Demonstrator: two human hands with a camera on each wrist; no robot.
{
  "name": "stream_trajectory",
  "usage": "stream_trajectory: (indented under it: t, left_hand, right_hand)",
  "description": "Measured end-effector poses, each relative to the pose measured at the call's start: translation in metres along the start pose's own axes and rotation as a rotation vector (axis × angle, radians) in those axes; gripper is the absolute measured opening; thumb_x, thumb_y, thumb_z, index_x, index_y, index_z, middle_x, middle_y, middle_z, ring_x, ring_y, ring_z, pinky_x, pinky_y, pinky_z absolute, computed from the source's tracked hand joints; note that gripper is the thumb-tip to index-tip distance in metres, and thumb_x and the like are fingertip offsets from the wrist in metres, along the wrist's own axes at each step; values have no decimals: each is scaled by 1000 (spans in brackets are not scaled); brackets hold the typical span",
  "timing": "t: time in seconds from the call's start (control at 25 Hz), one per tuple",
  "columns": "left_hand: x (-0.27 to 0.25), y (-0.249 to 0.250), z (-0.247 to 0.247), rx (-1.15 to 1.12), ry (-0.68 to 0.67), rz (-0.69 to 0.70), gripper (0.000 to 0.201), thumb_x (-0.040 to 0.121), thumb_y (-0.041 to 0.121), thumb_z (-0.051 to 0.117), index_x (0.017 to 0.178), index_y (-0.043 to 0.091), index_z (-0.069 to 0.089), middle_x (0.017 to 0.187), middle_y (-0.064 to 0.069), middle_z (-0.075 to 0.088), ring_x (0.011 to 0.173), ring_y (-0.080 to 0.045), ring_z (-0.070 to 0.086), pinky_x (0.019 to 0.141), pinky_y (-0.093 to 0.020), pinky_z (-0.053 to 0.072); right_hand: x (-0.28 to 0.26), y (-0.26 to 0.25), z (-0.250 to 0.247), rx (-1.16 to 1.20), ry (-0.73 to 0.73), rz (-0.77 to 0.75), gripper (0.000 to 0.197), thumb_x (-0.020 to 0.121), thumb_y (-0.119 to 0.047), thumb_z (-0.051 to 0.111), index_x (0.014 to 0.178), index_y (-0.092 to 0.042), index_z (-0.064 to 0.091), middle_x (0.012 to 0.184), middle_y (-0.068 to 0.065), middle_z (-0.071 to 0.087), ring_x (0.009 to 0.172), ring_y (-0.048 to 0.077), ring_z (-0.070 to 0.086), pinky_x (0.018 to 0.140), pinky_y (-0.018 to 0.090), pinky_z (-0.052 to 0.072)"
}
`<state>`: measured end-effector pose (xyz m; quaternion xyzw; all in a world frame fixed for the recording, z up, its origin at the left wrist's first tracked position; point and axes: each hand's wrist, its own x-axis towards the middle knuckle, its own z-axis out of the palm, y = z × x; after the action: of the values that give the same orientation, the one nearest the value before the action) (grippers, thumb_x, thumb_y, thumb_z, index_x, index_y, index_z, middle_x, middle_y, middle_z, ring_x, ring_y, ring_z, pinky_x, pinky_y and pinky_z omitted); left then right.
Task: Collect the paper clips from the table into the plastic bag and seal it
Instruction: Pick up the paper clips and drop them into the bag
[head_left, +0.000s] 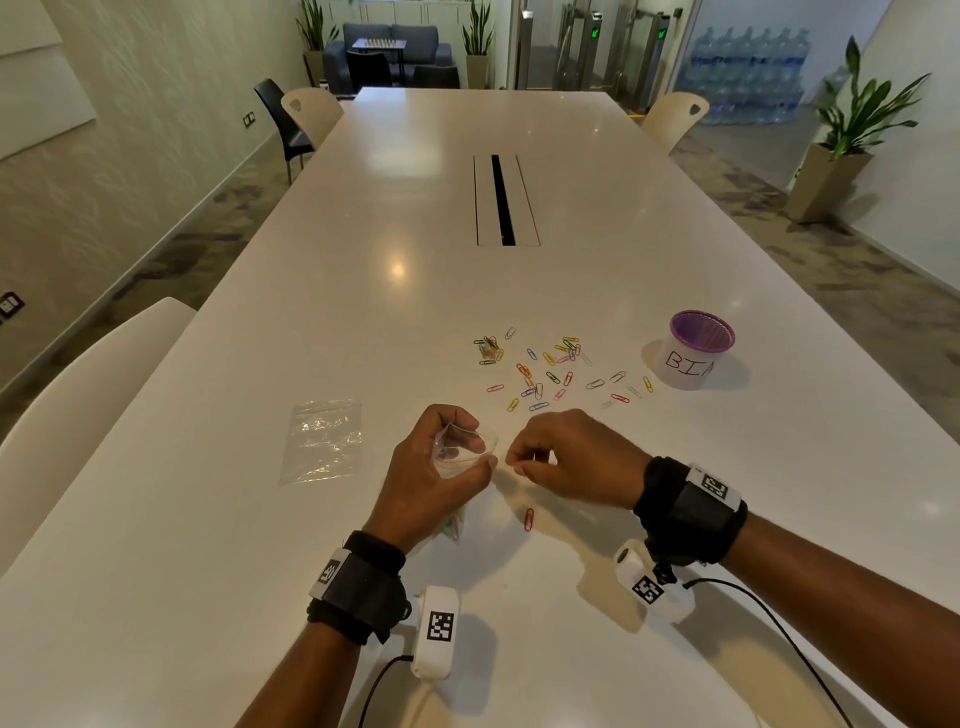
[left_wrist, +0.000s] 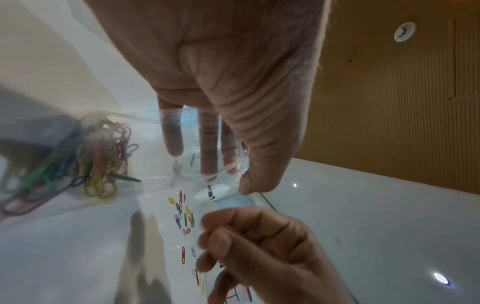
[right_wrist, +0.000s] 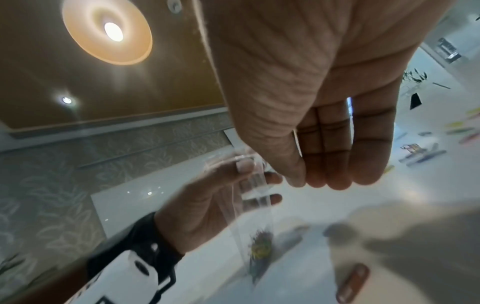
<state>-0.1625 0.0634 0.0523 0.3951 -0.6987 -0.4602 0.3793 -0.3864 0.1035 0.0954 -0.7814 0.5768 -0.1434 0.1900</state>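
My left hand (head_left: 441, 467) grips a clear plastic bag (head_left: 465, 449) by its open mouth, just above the white table (head_left: 363, 322). The bag (left_wrist: 155, 185) hangs down with several coloured paper clips (left_wrist: 98, 164) bunched at its bottom. My right hand (head_left: 514, 460) hovers right beside the bag's mouth, its fingers curled and its thumb against the fingertips (right_wrist: 324, 179); no clip shows between them. A single red clip (head_left: 529, 518) lies on the table below that hand. Several loose clips (head_left: 540, 369) are scattered farther out.
A second, flat plastic bag (head_left: 322, 441) lies to the left of my hands. A white cup with a purple rim, marked BIN (head_left: 693, 353), stands right of the scattered clips. A cable slot (head_left: 504, 200) runs down the table's middle. Chairs line the table's sides.
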Motion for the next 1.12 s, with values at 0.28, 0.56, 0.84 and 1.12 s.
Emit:
stream_trajectory:
  t: [0.28, 0.56, 0.84, 1.12]
  left_hand:
    - [0, -1, -2, 0, 11, 6, 39, 87, 11, 87, 113, 25, 61, 100, 6, 76, 98, -8, 73, 93, -18, 55]
    - [1, -1, -2, 25, 12, 3, 38, 88, 11, 86, 114, 23, 61, 102, 7, 74, 96, 0, 71, 88, -11, 54]
    - [0, -1, -2, 18, 19, -5, 38, 88, 12, 87, 114, 22, 61, 102, 6, 75, 97, -4, 72, 93, -21, 55]
    - [0, -3, 2, 13, 15, 6, 39, 88, 13, 87, 113, 27, 61, 103, 5, 76, 98, -9, 74, 97, -29, 58]
  right_hand:
    - [-19, 2, 31, -357, -229, -161, 18, 100, -28, 61, 109, -24, 76, 104, -3, 68, 98, 19, 63, 66, 29, 36]
    - [-17, -3, 42, -531, -204, -132, 12, 97, -22, 64, 106, -13, 66, 91, 5, 66, 70, 20, 52, 59, 32, 35]
    - [-23, -15, 43, -693, -246, -143, 5, 96, -9, 65, 93, -8, 70, 78, 8, 68, 63, 27, 65, 55, 32, 36]
    - [-19, -12, 52, -702, -215, -118, 15, 84, -15, 76, 76, -14, 63, 65, 3, 61, 50, 20, 52, 48, 29, 26]
